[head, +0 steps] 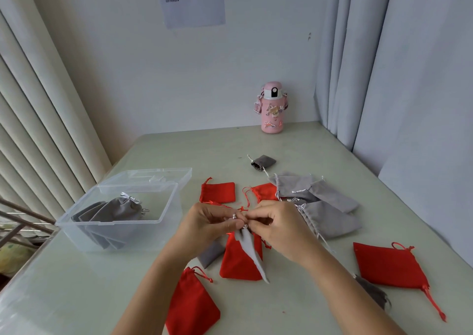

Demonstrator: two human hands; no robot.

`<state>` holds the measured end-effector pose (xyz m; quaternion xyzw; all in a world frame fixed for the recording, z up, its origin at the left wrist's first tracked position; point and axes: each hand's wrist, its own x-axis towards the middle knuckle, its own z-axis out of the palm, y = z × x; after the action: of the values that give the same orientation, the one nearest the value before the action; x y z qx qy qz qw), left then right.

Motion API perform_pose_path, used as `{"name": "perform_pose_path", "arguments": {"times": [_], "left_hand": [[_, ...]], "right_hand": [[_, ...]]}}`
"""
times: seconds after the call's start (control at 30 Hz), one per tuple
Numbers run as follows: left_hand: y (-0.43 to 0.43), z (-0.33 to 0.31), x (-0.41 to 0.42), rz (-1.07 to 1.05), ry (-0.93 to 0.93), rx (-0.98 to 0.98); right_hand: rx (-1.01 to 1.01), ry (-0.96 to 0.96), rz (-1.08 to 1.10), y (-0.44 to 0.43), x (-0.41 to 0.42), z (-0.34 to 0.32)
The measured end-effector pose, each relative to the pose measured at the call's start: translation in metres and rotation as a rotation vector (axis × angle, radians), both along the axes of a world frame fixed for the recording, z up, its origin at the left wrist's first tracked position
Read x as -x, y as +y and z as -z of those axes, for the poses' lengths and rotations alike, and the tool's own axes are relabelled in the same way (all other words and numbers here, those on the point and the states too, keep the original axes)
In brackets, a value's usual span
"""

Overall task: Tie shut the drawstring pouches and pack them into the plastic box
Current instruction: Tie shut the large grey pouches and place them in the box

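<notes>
While left hand and right hand pinch the drawstring of the grey pouch right of the plastic box, it looks light, floppy: grip at the neck.

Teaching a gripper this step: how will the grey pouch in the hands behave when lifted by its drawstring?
The grey pouch hangs limp and tapering from the left hand and right hand, so probably floppy and light. It looks flat, likely empty, so it may swing rather than hold shape.
</notes>
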<state>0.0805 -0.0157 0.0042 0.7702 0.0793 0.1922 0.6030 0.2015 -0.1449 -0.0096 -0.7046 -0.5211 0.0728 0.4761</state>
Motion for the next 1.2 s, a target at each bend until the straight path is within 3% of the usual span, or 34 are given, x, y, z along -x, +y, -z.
{"name": "perform_pose_path", "arguments": {"times": [0.2,0.33,0.5,0.83,1.2], "left_hand": [[0.0,0.013,-0.005,-0.267,0.021,-0.471],[-0.005,0.02,-0.009,-0.358,-0.05,-0.648],[-0.011,0.026,-0.014,-0.482,-0.132,-0.785],[-0.004,0.027,-0.014,-0.501,-0.39,-0.85],[-0.004,0.029,-0.013,-0.489,-0.527,-0.871]], "right_hand": [[0.055,-0.259,0.096,0.003,0.0,0.006],[0.057,-0.373,0.181,0.003,0.004,0.006],[-0.012,-0.347,0.259,0.005,0.008,0.006],[-0.112,-0.007,0.174,0.005,0.007,0.001],[-0.138,0.982,-0.075,0.005,0.004,-0.003]]}}
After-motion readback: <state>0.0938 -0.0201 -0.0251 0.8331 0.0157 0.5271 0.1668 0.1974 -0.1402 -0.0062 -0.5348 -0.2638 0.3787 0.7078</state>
